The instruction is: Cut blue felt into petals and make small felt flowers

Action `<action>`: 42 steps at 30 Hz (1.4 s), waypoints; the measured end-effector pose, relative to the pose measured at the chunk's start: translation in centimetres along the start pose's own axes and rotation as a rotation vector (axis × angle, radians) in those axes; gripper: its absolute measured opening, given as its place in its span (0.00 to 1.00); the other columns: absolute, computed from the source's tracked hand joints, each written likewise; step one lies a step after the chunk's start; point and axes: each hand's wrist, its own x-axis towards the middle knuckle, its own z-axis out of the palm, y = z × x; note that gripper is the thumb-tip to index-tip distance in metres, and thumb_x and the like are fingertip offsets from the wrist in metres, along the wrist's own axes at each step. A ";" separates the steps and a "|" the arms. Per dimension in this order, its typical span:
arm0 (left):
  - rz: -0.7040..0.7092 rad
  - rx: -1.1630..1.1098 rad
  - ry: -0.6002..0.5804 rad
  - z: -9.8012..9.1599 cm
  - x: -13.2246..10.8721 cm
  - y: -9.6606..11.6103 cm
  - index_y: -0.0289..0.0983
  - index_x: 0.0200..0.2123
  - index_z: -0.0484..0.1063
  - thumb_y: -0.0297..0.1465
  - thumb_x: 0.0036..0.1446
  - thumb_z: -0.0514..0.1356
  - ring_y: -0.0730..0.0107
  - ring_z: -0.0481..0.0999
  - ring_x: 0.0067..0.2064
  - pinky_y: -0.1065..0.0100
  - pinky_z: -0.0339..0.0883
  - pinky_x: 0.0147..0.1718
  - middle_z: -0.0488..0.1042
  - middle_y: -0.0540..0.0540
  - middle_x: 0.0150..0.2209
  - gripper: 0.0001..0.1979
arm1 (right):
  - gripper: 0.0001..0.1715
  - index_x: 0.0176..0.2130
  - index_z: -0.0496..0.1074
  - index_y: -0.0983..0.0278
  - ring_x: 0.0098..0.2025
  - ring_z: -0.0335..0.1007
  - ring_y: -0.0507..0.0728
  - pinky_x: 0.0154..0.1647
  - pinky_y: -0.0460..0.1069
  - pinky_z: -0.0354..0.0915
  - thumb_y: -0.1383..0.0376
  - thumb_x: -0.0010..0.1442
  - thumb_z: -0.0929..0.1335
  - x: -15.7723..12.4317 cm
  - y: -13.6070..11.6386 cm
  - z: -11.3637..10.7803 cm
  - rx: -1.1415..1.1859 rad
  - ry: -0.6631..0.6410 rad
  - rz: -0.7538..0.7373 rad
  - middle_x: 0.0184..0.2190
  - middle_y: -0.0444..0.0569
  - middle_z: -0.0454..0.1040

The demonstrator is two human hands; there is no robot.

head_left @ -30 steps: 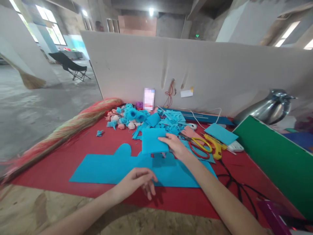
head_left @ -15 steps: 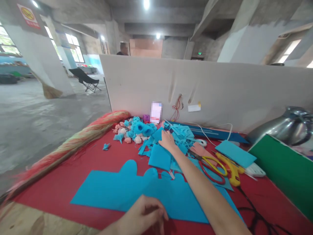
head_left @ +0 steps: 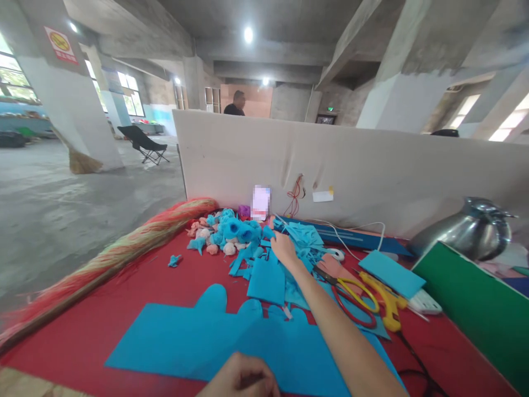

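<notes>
My right hand reaches across to the pile of blue paper scraps, its fingers closed on a small blue paper piece. Below it lies a blue paper rectangle. My left hand is curled at the bottom edge, over the big blue sheet with rounded tabs. Its fingertips are partly out of sight, so I cannot make out what they hold, if anything. Left of my right hand sits a heap of blue, pink and white paper flowers.
Scissors with red and yellow handles and a yellow glue gun lie on the right, near a green board. A steel jug stands behind. A fringed bundle edges the red table on the left. A phone leans against the partition.
My view has tipped up a little, so the table sits lower. My right hand stays at the scraps while the blue piece at its fingers shows smaller. My left hand sits lower in view.
</notes>
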 end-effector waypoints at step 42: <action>0.314 0.069 0.324 -1.9 3.6 13.3 0.36 0.30 0.64 0.45 0.53 0.52 0.77 0.56 0.26 0.75 0.54 0.23 0.57 0.52 0.24 0.17 | 0.22 0.36 0.71 0.65 0.20 0.56 0.48 0.19 0.42 0.57 0.51 0.49 0.69 -15.7 -0.7 -12.9 1.016 -0.204 0.023 0.21 0.44 0.65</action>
